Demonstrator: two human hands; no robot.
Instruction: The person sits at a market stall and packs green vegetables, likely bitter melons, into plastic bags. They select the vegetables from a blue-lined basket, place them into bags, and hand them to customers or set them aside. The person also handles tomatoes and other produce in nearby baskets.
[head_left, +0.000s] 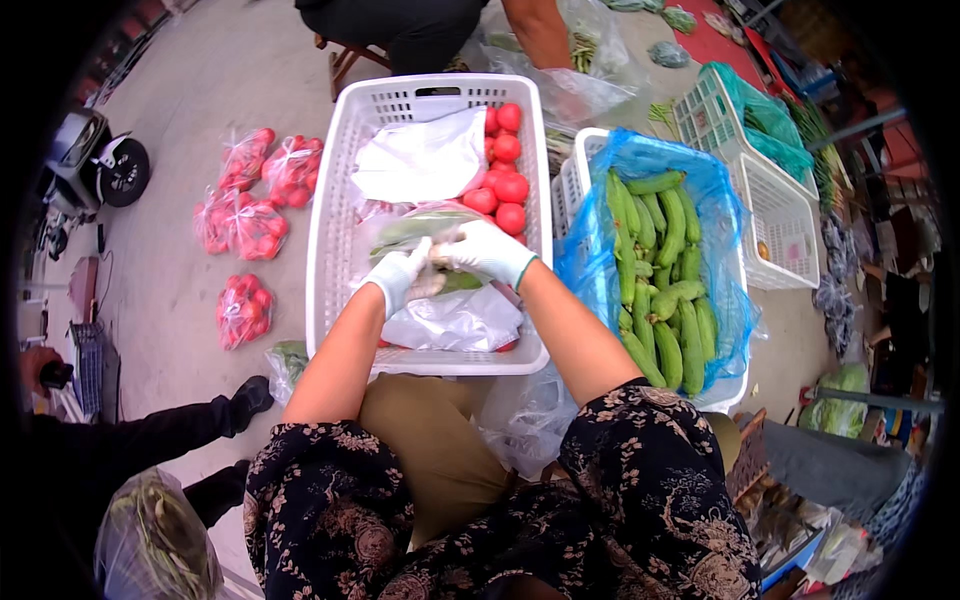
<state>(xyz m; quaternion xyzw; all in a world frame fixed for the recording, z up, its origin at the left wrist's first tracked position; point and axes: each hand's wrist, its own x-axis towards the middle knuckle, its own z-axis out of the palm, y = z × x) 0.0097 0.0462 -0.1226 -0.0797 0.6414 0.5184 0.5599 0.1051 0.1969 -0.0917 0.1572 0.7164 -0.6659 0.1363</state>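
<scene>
Both my hands wear white knit gloves and meet over a white plastic crate (321, 247). My left hand (401, 279) pinches the gathered plastic of a clear bag (420, 229) holding long green vegetables. Fingers bent against the left ones, my right hand (487, 251) grips the same bag. The exact fold between the fingertips is hidden. Beneath, a stack of white plastic bags (454, 322) lies in the crate's near end, and a white sheet (420, 161) covers its far part. Bare red tomatoes (511, 187) line the crate's right side.
A crate lined with blue plastic (724, 195) holds green loofahs (671, 225) at right. Several bagged tomatoes (255, 229) lie on the floor at left. White crates (780, 225) stand farther right. A person sits on a stool (352, 64) ahead; another person's shoe (251, 403) is at left.
</scene>
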